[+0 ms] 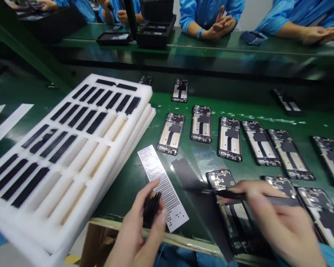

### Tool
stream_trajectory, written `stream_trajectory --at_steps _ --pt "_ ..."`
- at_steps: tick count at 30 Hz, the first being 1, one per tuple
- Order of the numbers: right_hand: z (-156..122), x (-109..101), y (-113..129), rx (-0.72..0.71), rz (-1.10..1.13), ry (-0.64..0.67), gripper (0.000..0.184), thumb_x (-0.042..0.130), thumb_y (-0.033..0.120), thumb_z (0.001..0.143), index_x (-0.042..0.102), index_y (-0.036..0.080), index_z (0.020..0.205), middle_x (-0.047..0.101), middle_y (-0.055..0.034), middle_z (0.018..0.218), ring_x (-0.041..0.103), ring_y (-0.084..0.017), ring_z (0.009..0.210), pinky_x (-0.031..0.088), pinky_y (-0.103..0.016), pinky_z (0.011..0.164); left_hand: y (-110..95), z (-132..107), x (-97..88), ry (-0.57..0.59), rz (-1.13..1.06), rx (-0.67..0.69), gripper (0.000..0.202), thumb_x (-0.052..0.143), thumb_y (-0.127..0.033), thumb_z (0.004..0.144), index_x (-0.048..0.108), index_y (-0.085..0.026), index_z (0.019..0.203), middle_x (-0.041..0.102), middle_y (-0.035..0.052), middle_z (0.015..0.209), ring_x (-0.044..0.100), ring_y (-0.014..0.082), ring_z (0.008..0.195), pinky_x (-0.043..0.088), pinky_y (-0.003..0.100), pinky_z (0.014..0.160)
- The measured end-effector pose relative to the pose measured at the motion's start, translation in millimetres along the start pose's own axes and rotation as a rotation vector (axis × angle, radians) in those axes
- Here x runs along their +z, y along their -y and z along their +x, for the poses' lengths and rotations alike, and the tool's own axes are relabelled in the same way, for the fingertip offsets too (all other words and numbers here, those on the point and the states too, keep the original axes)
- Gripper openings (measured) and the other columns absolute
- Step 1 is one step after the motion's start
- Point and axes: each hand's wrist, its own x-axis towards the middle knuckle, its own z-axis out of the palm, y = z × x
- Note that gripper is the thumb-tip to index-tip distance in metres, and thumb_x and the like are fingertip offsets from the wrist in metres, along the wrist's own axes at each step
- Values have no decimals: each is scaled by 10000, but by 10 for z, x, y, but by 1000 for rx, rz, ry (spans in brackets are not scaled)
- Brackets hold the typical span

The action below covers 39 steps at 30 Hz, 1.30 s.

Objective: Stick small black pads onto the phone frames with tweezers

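My left hand [144, 226] is closed around a bunch of thin black strips [152, 207], over the lower part of a white sheet with rows of small black dots [167, 185]. A pair of dark tweezers [233, 194] is pinched in my right hand [278, 215], which is blurred by motion. The tweezer tips point left, above the upper part of an opened phone [221, 180] with its inner parts showing. Dark sheet material [186, 172] lies on the bench just left of that phone. My right hand hides part of the phone.
At left, a stacked white foam tray [147, 92] has slots, many filled with black strips. Several opened phones [229, 137] lie across the green bench [133, 189]. Behind a raised ledge, co-workers in blue sleeves [189, 18] stand near black boxes [156, 33].
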Motion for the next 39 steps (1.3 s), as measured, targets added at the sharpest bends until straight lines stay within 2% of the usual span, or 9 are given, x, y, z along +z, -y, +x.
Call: stream_trajectory --at_steps 3,5,6,8,12,20,31,35,39 --pt "-23 274 -50 -94 51 304 173 548 198 998 709 262 992 780 14 914 761 -120 841 580 -124 768 279 -162 -247 -15 692 352 461 437 -180 996 472 -267 1448 652 60 1219 647 168 995 534 239 832" --pt "-80 421 -69 -115 105 386 189 541 156 993 688 256 1057 780 17 954 757 -108 874 566 -118 807 427 -237 -300 37 1048 616 543 401 -76 936 489 -204 1456 578 105 1423 641 206 995 536 302 818" --pt "-108 469 -78 -120 117 411 199 539 148 992 680 256 1081 777 15 970 753 -107 892 561 -121 824 476 -265 -290 59 1177 693 574 386 -40 908 503 -187 1451 527 109 1496 637 210 955 532 321 780" --pt "-146 513 -95 -129 121 452 212 532 138 992 669 259 1100 767 16 977 745 -107 921 553 -128 845 526 -304 -223 105 1321 724 610 364 0 878 538 -197 1429 461 73 1564 613 192 871 510 334 712" --pt "-141 500 -134 -157 99 523 233 517 120 991 646 265 1121 743 18 937 731 -116 964 542 -140 860 517 -324 -80 151 1360 657 571 357 -55 928 514 -215 1452 457 14 1570 567 205 908 486 370 706" --pt "-76 457 -148 -202 94 602 281 493 85 986 613 254 1177 720 -2 956 712 -128 924 543 -183 840 487 -281 -45 144 1346 672 471 363 -137 986 547 -193 1416 571 17 1476 522 209 905 461 375 691" --pt "369 471 98 -238 75 897 211 435 156 1038 644 182 1055 703 -52 914 627 -169 813 518 -288 739 453 -248 -76 269 1496 726 635 437 -18 820 538 -171 1427 577 66 1465 585 213 846 547 362 625" --pt "407 504 117 -242 81 911 238 439 153 1034 666 186 1100 731 -48 971 648 -167 856 524 -285 771 461 -218 -77 270 1474 751 601 447 -22 814 586 -162 1382 594 87 1445 631 218 818 571 351 581" --pt "200 490 104 -275 127 806 298 459 120 1000 667 159 1210 735 -66 921 643 -179 799 546 -298 699 507 -189 -150 264 1436 725 614 417 20 807 612 -197 1347 622 48 1416 681 212 827 601 332 593"
